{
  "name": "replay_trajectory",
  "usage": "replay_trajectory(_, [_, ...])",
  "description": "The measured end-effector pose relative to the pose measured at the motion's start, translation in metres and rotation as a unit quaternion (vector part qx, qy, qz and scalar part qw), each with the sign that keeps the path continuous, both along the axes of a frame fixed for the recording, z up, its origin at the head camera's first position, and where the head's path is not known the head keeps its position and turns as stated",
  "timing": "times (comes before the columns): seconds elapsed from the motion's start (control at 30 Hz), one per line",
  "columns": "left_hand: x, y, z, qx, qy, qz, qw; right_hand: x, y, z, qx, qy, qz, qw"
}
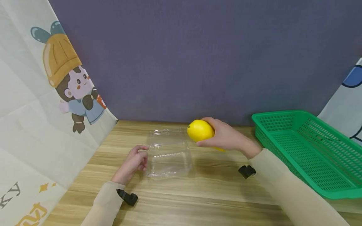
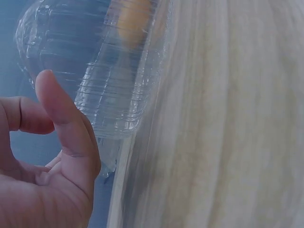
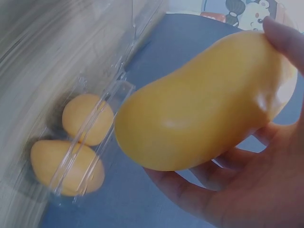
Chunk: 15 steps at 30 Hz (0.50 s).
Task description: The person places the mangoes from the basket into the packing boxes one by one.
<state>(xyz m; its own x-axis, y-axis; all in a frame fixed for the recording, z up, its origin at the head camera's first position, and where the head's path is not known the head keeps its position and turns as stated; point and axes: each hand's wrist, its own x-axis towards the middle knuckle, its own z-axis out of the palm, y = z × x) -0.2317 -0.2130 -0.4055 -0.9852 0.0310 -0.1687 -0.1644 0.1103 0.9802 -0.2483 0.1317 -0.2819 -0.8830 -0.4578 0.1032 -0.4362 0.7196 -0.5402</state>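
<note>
My right hand (image 1: 226, 135) grips a smooth yellow mango (image 1: 200, 130), held up beside the far right corner of a clear plastic clamshell box (image 1: 169, 154). In the right wrist view the mango (image 3: 204, 99) shows long and curved, with the thumb at one end and the fingers beneath. Two smaller yellow fruits (image 3: 69, 167) lie on the table by the box's edge there, mostly hidden behind my hand in the head view. At the box's left side is my left hand (image 1: 134, 163), its fingers loosely bent, fingertips right at the edge and nothing in its grasp.
A green plastic basket (image 1: 282, 125) with slotted walls stands at the right of the wooden table (image 1: 181, 204). A dark grey panel (image 1: 181, 62) rises behind the table. At the left hangs a white cloth (image 1: 25, 125) with a cartoon figure.
</note>
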Motion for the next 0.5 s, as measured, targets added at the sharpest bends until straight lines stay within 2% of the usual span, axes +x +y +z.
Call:
replay_trajectory(0.2, [-0.002, 0.001, -0.001, 0.007, -0.004, 0.003, 1.0, -0.002, -0.008, 0.0, 0.007, 0.011, -0.001, 0.9999])
replay_trajectory(0.5, [0.001, 0.004, 0.0, 0.012, -0.002, 0.011, 0.9999, -0.003, -0.028, -0.001, -0.002, 0.011, 0.011, 0.9999])
